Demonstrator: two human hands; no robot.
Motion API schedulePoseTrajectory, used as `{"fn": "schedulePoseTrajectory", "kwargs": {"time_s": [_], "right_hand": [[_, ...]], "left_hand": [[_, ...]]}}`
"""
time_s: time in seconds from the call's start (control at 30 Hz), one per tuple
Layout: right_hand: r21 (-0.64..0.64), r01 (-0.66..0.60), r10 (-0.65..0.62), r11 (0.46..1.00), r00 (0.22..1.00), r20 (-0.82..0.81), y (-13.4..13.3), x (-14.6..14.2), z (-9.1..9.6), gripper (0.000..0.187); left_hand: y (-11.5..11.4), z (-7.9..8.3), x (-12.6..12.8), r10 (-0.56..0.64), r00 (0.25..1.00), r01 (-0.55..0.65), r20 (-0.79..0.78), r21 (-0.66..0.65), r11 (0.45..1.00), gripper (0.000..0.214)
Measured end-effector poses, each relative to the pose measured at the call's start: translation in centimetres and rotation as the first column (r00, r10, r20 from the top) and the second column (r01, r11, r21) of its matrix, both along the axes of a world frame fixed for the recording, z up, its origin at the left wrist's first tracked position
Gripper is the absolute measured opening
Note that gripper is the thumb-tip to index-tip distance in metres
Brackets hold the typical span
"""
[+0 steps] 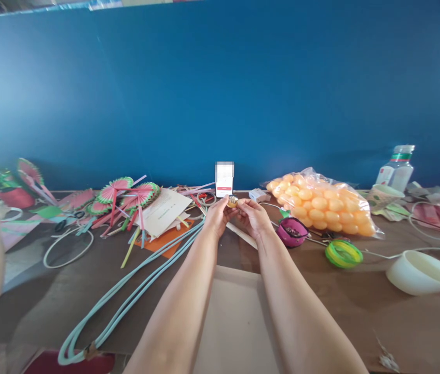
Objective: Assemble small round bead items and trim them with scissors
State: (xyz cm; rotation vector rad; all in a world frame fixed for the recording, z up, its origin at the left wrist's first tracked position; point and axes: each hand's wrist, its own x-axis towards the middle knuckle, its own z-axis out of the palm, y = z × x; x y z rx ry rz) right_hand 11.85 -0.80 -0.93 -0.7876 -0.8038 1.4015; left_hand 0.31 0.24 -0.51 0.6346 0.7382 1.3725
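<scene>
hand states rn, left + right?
Left hand: fingers closed, holding one side of a small gold-coloured item; can't tell what it is.
Right hand: fingers closed on the other side of the same item.

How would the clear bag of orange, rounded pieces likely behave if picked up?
The bag would probably sag and change shape, since its clear film looks thin and wrinkled. The rounded, seemingly loose pieces inside may shift against one another. The film's glossy highlights suggest it could be slippery.

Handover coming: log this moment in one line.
left hand: holds small shiny gold object | right hand: holds same object | nearby: open round purple pouch
</scene>
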Motion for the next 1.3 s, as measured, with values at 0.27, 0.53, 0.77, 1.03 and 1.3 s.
{"fn": "schedulePoseTrajectory", "kwargs": {"time_s": [0.27, 0.53, 0.77, 1.03, 1.3], "right_hand": [[0.023, 0.035, -0.035, 0.999, 0.999, 0.017, 0.17, -0.35, -0.23, 0.039], [0.012, 0.049, -0.049, 0.999, 0.999, -0.013, 0.16, -0.57, -0.20, 0.039], [0.053, -0.013, 0.016, 0.999, 0.998, -0.065, -0.02, -0.56, -0.22, 0.043], [0.031, -0.058, 0.062, 0.998, 0.988, -0.141, -0.16, -0.57, 0.07, 0.044], [-0.003, -0.051, 0.051, 0.999, 0.995, -0.085, 0.24, -0.42, -0.47, 0.046]], "left_hand": [[0.09, -0.24, 0.09, 0.009, 1.000, -0.008, -0.023, 0.025, 1.000, 0.028], [-0.01, -0.32, 0.10, 0.009, 0.999, -0.006, -0.049, 0.067, 0.998, 0.031], [0.22, -0.22, -0.03, -0.014, 1.000, 0.013, 0.022, 0.059, 0.998, 0.029], [-0.05, 0.41, -0.17, -0.044, 0.996, 0.042, 0.072, 0.025, 0.999, 0.023], [-0.14, 0.16, -0.02, -0.032, 0.999, 0.032, 0.029, 0.002, 0.999, 0.023]]}}
